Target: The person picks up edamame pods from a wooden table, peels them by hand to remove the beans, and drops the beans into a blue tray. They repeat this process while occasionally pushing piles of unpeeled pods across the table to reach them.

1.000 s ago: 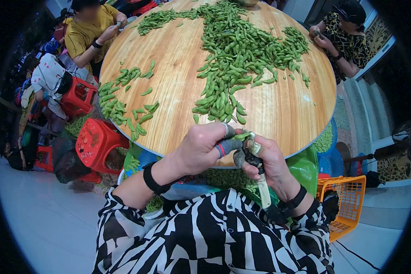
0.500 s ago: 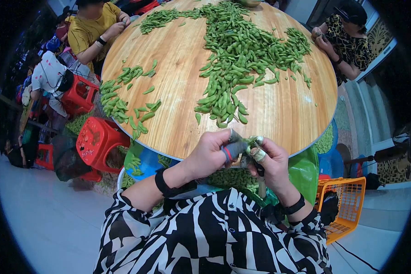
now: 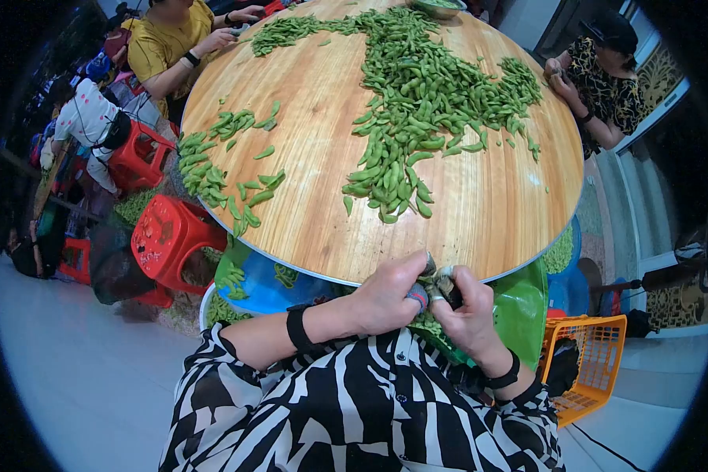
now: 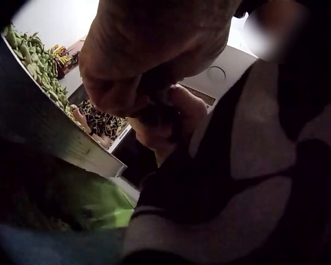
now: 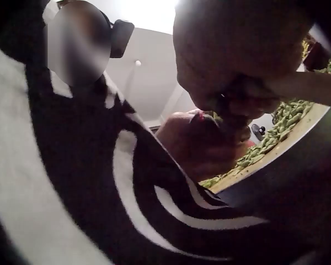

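Observation:
Just off the near edge of the round wooden table (image 3: 315, 141), both hands meet fingertip to fingertip. My left hand (image 3: 389, 293), with dark covers on its fingertips and a red band on one, pinches a green soybean pod (image 5: 216, 117) that is mostly hidden by fingers. The right hand (image 3: 470, 315) has pale wrapping on its thumb and curls round a tool with a pale handle (image 5: 314, 88); the tool's working end is hidden. Many green soybean pods (image 3: 417, 86) lie heaped across the table, and a smaller group (image 3: 204, 173) sits at its left edge.
Below the table edge are a blue tub (image 3: 263, 283) and a green tub (image 3: 523, 307). An orange basket (image 3: 594, 366) stands at right, red stools (image 3: 169, 240) at left. Two people sit across the table, and a metal bowl (image 3: 440, 9) rests at the far edge.
Both hands have come down toward my body, from over the table's edge to below it. The pale handle, visible earlier below the right hand, is now hidden in the head view.

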Action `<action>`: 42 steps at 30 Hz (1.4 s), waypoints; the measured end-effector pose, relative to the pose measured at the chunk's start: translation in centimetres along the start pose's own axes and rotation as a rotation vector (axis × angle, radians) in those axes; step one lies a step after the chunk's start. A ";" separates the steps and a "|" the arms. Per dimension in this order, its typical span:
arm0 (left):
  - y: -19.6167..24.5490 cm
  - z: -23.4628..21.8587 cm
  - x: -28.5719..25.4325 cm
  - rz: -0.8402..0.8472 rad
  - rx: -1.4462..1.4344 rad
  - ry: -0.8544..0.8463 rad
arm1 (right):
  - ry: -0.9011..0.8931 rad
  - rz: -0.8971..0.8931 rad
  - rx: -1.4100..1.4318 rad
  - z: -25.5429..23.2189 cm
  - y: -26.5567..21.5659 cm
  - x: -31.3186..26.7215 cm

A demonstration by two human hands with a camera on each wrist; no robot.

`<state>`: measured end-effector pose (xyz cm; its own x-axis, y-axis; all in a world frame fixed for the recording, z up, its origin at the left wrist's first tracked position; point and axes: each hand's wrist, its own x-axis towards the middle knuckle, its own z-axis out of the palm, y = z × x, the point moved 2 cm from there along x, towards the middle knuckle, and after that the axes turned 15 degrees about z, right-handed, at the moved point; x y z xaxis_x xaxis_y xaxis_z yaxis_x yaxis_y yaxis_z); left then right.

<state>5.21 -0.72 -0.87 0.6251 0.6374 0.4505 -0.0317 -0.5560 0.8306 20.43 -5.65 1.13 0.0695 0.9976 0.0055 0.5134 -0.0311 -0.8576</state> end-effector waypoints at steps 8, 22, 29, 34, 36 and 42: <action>-0.1 0.2 -0.5 -0.096 -0.033 -0.183 | -0.116 0.098 -0.002 -0.9 1.6 -0.4; -1.8 -14.0 -0.4 0.011 0.917 0.038 | -0.315 0.334 0.357 -0.9 2.0 -0.3; -5.2 -12.8 2.8 -0.015 0.723 -0.219 | -0.357 0.591 1.006 0.0 1.7 1.4; -6.3 -11.0 3.0 0.027 0.793 -0.168 | -0.367 0.670 1.093 1.1 1.7 0.3; -6.0 -11.0 2.8 0.087 0.839 -0.185 | -0.385 0.697 1.049 1.7 1.1 -0.4; -3.4 -9.7 1.7 0.091 0.799 -0.178 | -0.492 0.591 0.894 1.5 0.4 0.4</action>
<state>-1.20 7.45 0.22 0.7636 0.5143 0.3903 0.4343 -0.8565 0.2790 19.41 -5.21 0.02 -0.3423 0.7654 -0.5450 -0.2834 -0.6371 -0.7168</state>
